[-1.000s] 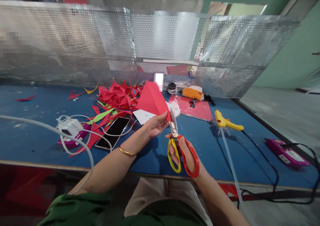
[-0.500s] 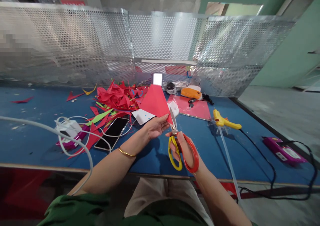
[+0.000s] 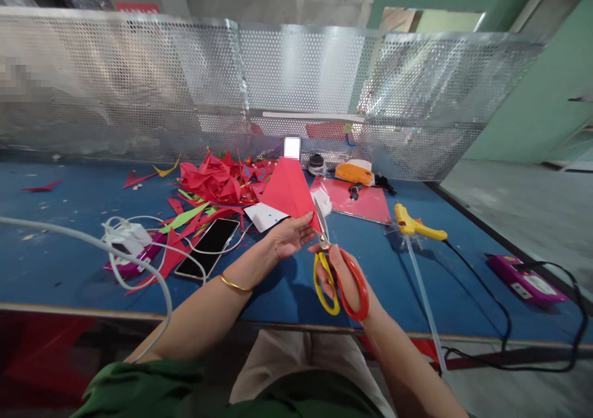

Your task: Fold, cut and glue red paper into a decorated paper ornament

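Observation:
My left hand [image 3: 293, 238] is closed on the lower edge of a folded sheet of red paper [image 3: 288, 189], which points away from me over the blue table. Through the handles of a pair of scissors [image 3: 356, 288], one loop red and one yellow, go the fingers of my right hand [image 3: 341, 276]. The scissor blades lie along the paper's right edge, close to my left fingertips; whether the paper is between them I cannot tell. A white paper piece [image 3: 265, 216] with blue dots lies beneath the red sheet.
Red paper scraps [image 3: 217, 177] are heaped at the back left. A phone [image 3: 208, 248], white cables and a purple power strip [image 3: 139, 257] lie left. On the right are a yellow glue gun [image 3: 417, 225], keys [image 3: 355, 191] on red sheets [image 3: 333, 199], and another purple strip [image 3: 528, 279]. Perforated metal [image 3: 301, 72] stands behind.
Almost nothing differs. Both hands, the red paper and the scissors keep nearly the same place, and the view has shifted very slightly.

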Demonstrator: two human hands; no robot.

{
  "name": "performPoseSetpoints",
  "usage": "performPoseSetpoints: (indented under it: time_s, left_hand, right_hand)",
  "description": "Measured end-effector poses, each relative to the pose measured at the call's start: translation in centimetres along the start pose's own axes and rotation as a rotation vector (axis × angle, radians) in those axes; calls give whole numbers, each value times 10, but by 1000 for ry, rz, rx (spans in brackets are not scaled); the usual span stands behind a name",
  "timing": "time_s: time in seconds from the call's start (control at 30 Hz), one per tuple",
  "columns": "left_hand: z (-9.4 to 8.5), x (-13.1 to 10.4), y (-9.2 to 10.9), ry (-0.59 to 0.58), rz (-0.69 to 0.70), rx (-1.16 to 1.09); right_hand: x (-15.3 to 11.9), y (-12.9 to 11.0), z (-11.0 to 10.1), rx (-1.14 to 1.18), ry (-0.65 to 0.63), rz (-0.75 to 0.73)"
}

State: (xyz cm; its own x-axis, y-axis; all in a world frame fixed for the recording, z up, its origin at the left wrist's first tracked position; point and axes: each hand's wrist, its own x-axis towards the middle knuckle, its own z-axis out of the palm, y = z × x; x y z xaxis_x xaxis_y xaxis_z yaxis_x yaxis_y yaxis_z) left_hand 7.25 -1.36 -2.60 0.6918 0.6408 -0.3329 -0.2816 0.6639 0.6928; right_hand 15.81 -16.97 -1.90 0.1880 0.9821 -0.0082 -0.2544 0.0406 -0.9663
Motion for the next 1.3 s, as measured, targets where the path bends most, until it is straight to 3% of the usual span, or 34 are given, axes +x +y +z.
performPoseSetpoints:
  time_s: [0.17,0.77,1.3]
  left_hand:
    - [4,-2,-5,41,-23,62]
    - [12,-9,-10,-36,-17,98]
    - [9,-8,-18,-78,-15,117]
  right_hand:
    - [2,-2,-3,-21,-5,1]
    - [7,-8,-2,-120,58,13]
    - [9,-10,-3,-146,125,-24]
